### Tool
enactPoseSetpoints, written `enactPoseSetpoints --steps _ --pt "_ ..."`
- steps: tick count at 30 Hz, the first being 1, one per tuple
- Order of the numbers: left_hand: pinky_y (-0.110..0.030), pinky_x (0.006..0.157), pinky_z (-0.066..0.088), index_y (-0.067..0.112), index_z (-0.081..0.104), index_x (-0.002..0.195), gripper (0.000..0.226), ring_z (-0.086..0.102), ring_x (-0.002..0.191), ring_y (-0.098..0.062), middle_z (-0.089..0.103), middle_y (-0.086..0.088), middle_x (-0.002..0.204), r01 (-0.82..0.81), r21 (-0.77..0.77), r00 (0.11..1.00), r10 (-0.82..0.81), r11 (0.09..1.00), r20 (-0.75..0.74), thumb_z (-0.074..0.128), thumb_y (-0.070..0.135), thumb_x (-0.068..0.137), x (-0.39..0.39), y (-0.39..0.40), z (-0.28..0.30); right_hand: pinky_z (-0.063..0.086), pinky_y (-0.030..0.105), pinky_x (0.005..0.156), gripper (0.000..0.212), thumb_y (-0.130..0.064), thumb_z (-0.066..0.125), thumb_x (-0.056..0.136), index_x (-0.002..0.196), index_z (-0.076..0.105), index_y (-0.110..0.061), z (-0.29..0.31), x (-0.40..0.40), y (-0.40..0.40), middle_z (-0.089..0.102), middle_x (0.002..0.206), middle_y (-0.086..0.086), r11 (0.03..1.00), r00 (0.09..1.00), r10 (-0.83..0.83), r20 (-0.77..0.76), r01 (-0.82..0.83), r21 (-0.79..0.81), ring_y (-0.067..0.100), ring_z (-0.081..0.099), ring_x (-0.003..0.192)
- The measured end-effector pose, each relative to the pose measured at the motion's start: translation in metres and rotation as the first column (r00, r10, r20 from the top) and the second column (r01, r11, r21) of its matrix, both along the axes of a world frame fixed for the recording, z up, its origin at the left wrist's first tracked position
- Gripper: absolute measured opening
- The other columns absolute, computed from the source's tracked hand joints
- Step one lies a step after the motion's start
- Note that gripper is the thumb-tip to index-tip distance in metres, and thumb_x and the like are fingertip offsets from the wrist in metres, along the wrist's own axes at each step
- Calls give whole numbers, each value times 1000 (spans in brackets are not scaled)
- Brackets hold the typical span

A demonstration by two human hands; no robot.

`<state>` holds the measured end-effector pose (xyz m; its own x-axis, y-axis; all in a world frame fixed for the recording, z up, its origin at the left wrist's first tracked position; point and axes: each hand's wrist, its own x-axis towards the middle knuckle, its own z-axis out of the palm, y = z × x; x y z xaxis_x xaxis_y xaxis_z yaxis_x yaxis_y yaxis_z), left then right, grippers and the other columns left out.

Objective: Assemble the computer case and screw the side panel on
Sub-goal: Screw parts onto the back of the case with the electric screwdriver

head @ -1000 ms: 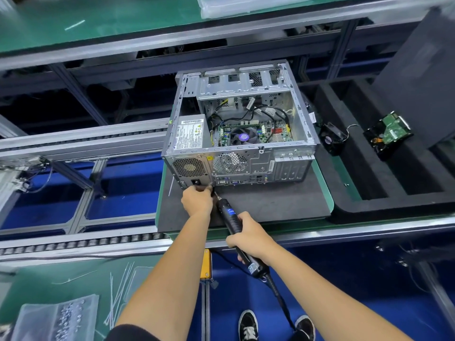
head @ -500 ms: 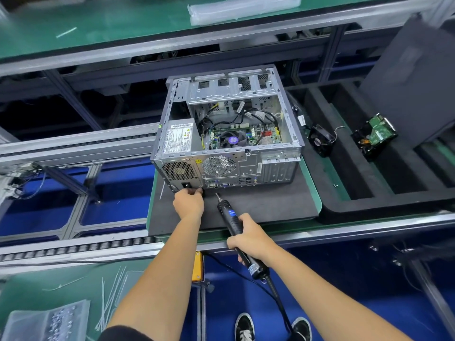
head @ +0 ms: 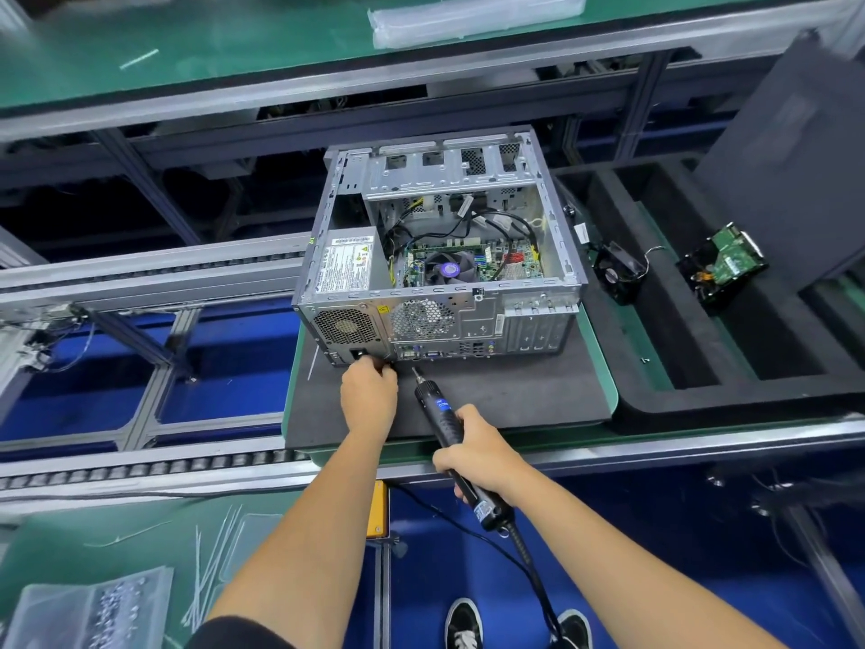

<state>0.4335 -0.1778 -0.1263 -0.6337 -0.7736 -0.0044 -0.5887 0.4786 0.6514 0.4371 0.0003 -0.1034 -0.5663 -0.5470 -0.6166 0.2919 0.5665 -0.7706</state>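
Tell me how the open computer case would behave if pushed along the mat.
The computer case probably slides stiffly as one piece, being a sheet-metal frame. It likely feels heavy, with a power supply and board inside. The dark mat looks like foam, so it may drag rather than glide.

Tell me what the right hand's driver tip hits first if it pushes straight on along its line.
Probably the computer case, low on its rear panel near the port cluster; the right hand aims the electric screwdriver there, just right of the left hand. Depth is uncertain.
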Motion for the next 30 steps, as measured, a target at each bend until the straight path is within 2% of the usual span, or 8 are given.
enactPoseSetpoints --steps 4,10,14,16,19,23,27,30 --pt "-30 67 42 4 66 92 16 58 80 -27 67 -12 87 44 30 999 -44 999 -4 56 14 86 5 -7 -1 50 32 51 55 -13 69 76 119 34 -18 0 -1 -6 54 93 12 1000 1000 14 -27 -14 18 23 57 57" --pt "-28 64 47 15 59 74 10 65 69 -18 67 -2 63 -31 328 991 72 944 -113 56 8 81 19 -18 6 50 30 49 50 -12 69 77 116 37 -17 3 -2 -17 55 95 13 1000 1000 15 -15 -14 12 23 58 56" --pt "-29 67 53 10 63 88 11 60 61 -14 67 -9 75 41 504 985 49 863 -165 59 0 85 27 -28 4 51 31 50 52 -12 68 79 119 35 -18 4 -4 -24 56 97 14 999 999 42 -13 -42 22 23 59 57" --pt "-24 65 51 9 64 99 14 56 61 -12 65 -6 78 76 496 984 17 865 -179 56 2 90 27 -30 3 51 31 49 52 -11 67 79 120 35 -17 4 -6 -24 55 98 15 999 999 48 -7 -48 25 24 59 58" --pt "-24 65 48 13 66 99 16 56 59 -13 65 -5 85 103 369 990 -59 924 -129 52 8 94 23 -32 2 50 29 47 50 -10 66 79 119 36 -17 4 -10 -25 55 97 15 997 998 68 -1 -67 33 23 58 54" --pt "-26 77 40 8 69 97 14 55 84 -20 63 -8 96 142 160 990 -143 977 -3 58 15 92 19 -33 0 48 30 51 50 -16 68 76 116 39 -15 8 -24 -23 56 95 11 972 971 204 -126 -185 146 23 57 60" --pt "-30 83 45 6 69 102 16 58 91 -25 63 -11 102 205 99 976 -210 974 53 61 12 89 14 -32 1 40 29 52 47 -19 69 73 111 41 -15 21 -50 -15 56 88 6 878 853 433 -293 -325 351 19 54 65" --pt "-37 90 47 6 68 106 19 58 95 -28 63 -13 106 250 53 964 -254 967 79 60 11 89 12 -33 2 36 31 51 51 -18 65 78 122 39 -16 31 -67 -12 49 84 4 789 731 575 -366 -379 483 16 48 66"
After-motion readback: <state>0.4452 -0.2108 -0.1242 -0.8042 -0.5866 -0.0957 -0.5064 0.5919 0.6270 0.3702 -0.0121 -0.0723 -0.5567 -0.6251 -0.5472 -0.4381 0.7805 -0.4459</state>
